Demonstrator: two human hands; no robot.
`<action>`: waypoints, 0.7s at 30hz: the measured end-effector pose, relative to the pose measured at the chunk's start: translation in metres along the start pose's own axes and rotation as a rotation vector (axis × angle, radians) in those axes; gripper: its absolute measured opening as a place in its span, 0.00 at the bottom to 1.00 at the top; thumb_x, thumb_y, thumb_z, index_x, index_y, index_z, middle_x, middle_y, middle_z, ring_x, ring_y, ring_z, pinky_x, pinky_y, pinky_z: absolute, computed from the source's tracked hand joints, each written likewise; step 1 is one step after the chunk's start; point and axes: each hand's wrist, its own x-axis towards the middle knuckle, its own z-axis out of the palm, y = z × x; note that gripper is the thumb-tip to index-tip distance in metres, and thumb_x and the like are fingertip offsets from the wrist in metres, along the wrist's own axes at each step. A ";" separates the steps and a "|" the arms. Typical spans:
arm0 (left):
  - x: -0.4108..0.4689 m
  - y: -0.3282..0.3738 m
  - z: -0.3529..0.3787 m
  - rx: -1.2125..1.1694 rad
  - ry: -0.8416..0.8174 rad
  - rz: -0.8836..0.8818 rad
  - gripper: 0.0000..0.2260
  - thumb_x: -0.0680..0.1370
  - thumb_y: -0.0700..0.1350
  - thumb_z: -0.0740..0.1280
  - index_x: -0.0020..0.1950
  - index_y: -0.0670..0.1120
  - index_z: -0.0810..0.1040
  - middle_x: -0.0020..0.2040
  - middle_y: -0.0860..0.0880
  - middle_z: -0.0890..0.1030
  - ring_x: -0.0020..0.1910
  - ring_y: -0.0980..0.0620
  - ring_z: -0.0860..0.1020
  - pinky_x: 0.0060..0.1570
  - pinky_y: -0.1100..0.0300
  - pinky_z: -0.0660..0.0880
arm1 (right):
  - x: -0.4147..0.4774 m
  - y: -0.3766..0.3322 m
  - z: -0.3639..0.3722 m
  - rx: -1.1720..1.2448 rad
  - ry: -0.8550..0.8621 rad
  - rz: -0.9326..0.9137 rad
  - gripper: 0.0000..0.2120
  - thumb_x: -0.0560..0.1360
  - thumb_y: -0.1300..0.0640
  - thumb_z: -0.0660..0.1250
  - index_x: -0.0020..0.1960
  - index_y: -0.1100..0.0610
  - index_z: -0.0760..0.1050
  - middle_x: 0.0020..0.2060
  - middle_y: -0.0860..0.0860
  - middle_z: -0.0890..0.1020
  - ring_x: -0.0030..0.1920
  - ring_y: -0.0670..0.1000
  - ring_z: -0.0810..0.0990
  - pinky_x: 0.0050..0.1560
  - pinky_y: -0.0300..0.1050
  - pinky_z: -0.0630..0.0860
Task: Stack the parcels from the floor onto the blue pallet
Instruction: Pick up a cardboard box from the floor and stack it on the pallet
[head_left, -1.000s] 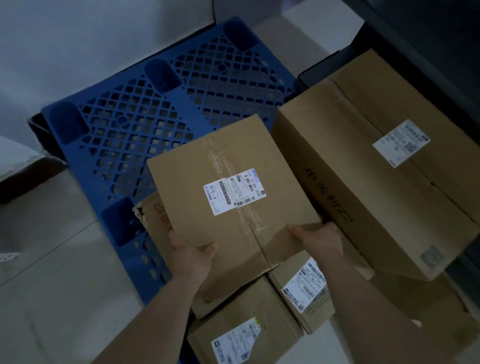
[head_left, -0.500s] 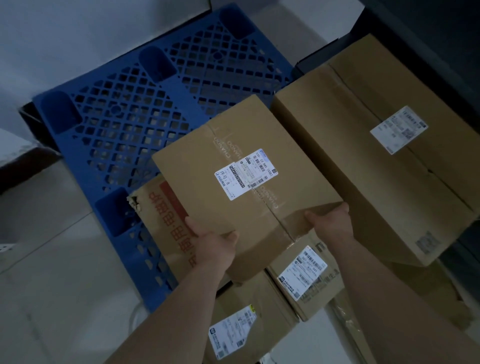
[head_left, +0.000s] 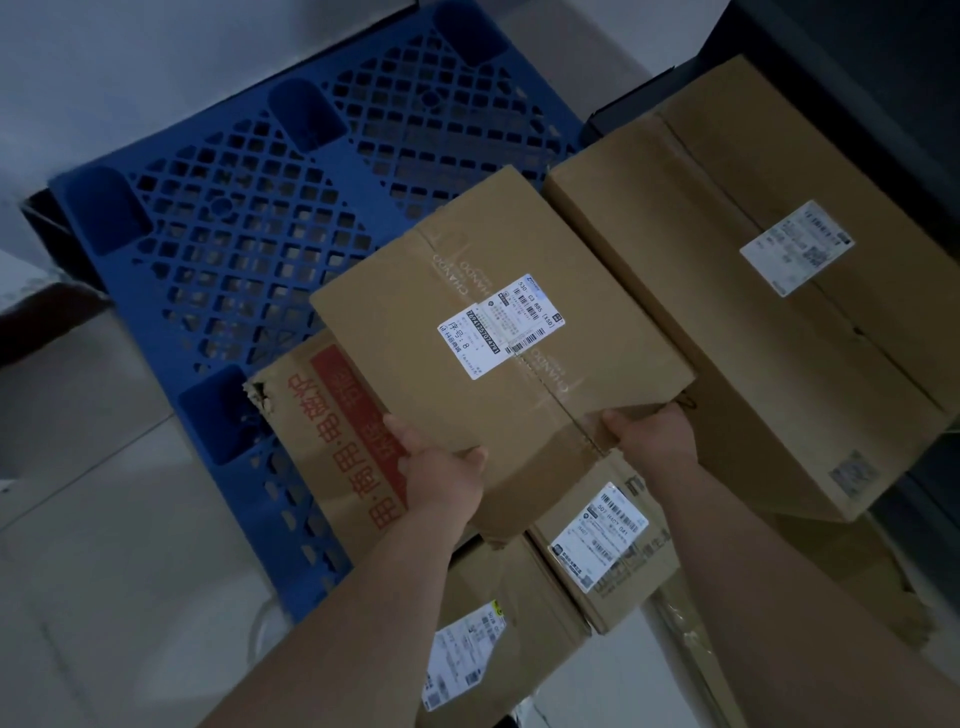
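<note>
I hold a brown taped parcel (head_left: 488, 312) with a white label over the near right part of the blue pallet (head_left: 249, 218). My left hand (head_left: 441, 473) grips its near edge, thumb on top. My right hand (head_left: 652, 439) grips the near right corner from below. Under the held parcel lies a flat carton with red print (head_left: 332, 447) on the pallet. A large long parcel (head_left: 769, 322) sits right beside it on the pallet's right side.
Two smaller labelled parcels lie near my arms: one (head_left: 597, 551) between my forearms, another (head_left: 483, 639) below my left arm. Flattened cardboard (head_left: 852, 577) lies at the right. A dark cabinet (head_left: 857, 67) stands at the far right, a pale wall behind the pallet.
The held parcel has moved forward and right, toward the large parcel, uncovering more of the red-printed carton. Both hands keep the same hold.
</note>
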 end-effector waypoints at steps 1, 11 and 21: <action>0.000 0.000 0.000 0.000 0.000 0.004 0.50 0.77 0.48 0.69 0.75 0.50 0.27 0.75 0.37 0.59 0.65 0.42 0.72 0.61 0.55 0.69 | 0.000 0.000 0.000 -0.003 -0.002 0.005 0.32 0.71 0.51 0.74 0.68 0.64 0.65 0.59 0.60 0.79 0.56 0.62 0.80 0.57 0.56 0.78; 0.002 -0.001 0.002 -0.034 0.018 0.028 0.50 0.75 0.47 0.71 0.76 0.50 0.30 0.73 0.38 0.61 0.64 0.43 0.72 0.56 0.59 0.68 | 0.004 0.001 0.001 -0.028 0.011 0.010 0.31 0.70 0.52 0.75 0.65 0.65 0.67 0.55 0.61 0.80 0.52 0.61 0.81 0.53 0.55 0.79; -0.001 -0.008 0.015 -0.073 -0.003 0.074 0.50 0.75 0.44 0.71 0.76 0.50 0.30 0.73 0.41 0.63 0.64 0.45 0.72 0.55 0.63 0.66 | 0.007 0.006 -0.003 -0.018 0.038 0.064 0.28 0.70 0.54 0.75 0.64 0.64 0.67 0.51 0.60 0.81 0.49 0.61 0.82 0.50 0.56 0.81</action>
